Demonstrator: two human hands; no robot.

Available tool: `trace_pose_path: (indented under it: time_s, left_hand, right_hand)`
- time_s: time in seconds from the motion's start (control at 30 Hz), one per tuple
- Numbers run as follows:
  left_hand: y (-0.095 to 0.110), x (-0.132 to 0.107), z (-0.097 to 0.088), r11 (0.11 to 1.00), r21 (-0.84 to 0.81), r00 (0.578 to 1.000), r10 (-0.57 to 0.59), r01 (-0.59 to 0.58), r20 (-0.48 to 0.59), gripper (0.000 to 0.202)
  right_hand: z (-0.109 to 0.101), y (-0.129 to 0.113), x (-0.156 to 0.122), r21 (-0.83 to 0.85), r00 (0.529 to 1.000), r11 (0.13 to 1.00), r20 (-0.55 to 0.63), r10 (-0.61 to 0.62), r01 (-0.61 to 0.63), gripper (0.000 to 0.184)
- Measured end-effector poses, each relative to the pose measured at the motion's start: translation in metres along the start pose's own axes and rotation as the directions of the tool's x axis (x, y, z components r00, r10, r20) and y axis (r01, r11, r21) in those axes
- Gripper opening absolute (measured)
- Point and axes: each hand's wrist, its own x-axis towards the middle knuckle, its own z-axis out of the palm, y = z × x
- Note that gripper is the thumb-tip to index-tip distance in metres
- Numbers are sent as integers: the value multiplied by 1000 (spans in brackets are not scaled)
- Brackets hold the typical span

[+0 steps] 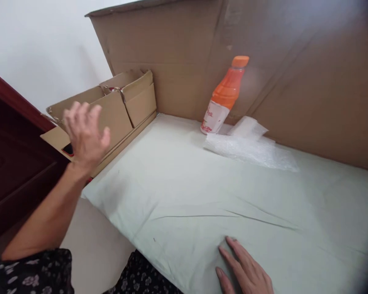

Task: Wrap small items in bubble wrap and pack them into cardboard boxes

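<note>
My left hand (85,132) is raised in front of an open cardboard box (119,108) at the left, fingers loosely spread and a little blurred, holding nothing. My right hand (243,269) lies flat on the pale green cloth (208,192) at the bottom edge, fingers stretched out and empty. An orange bottle (225,96) with an orange cap and white label stands at the back of the cloth against a cardboard wall. Beside the bottle lie a sheet of clear bubble wrap (251,151) and a small white packet (247,126).
A large cardboard sheet (263,53) stands behind the cloth-covered surface. Dark red wooden furniture (12,155) is at the far left. A white wall (43,41) rises behind the box. My dark flowered clothing (33,273) shows at the bottom.
</note>
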Motion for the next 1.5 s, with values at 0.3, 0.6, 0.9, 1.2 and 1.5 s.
trace_pose_path:
  time_s: [0.3, 0.6, 0.9, 1.2, 1.5]
  left_hand:
    - [-36, 8, -17, 998, -46, 994, 56, -51, 96, 45]
    - [84, -80, -37, 747, -418, 836, 546, -516, -57, 48]
    - [84, -137, 7, 709, -703, 992, 120, -59, 38, 94]
    - [107, -128, 89, 610, -562, 700, 17, 558, 714, 54]
    - [136, -126, 126, 497, -505, 666, -223, 706, 712, 67]
  right_hand:
    - [-7, -24, 16, 9, 994, 994, -12, 107, -107, 29]
    - [-18, -16, 34, 132, 977, 968, 46, 207, -211, 50]
    - [-33, 8, 29, 286, 857, 809, 223, 465, -513, 62]
    - [-17, 22, 93, 412, 903, 803, 214, 373, -430, 64]
    - [-1, 71, 133, 543, 912, 736, 298, 281, -404, 67]
